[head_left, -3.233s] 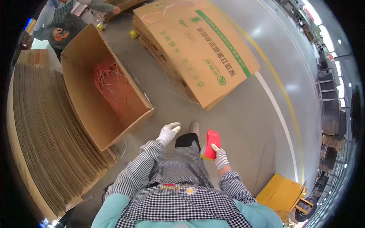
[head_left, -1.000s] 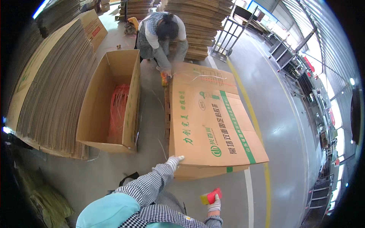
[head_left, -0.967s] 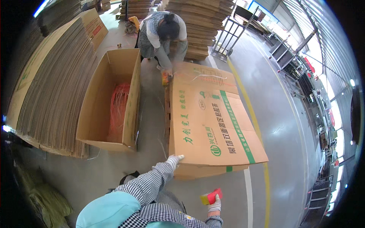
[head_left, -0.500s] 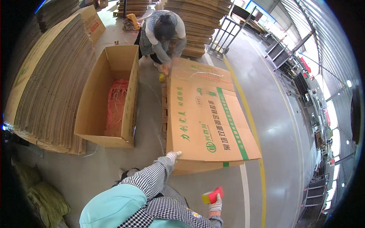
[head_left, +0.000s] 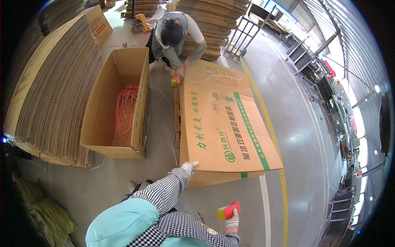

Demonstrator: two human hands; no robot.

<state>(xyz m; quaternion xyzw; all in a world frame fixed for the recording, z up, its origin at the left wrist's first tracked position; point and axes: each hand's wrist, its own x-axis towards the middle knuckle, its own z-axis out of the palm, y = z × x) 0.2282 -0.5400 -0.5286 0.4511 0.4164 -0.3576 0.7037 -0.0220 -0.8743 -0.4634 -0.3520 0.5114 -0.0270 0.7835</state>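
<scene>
"So, looking down from your head, where are your hands now?"

"My left hand [head_left: 188, 167], in a white glove with a striped cuff, is on the near left corner of the big stack of flat brown cardboard sheets [head_left: 210, 123] with green print. That stack is right in front of me. I can't tell if my fingers are tucked in under the edge, so I don't know how tight they are."

"And the other one?"

"My right hand [head_left: 232, 222] is off to the side, apart from the stack. It is closed around a small red and yellow block [head_left: 231, 210]."

"What is new?"

"About three seconds ago, my left hand was up in the air, touching nothing. Now it is on the cardboard. The person with grey sleeves [head_left: 177, 51] seems to have moved too, from behind the tall open brown cardboard box [head_left: 96, 123]. Now that person bends over the far end of the stack, with a little orange thing [head_left: 177, 76] in one hand."

"What does that mean for the work?"

"I think we share it: I mind this end, and that person has the far one."
</scene>
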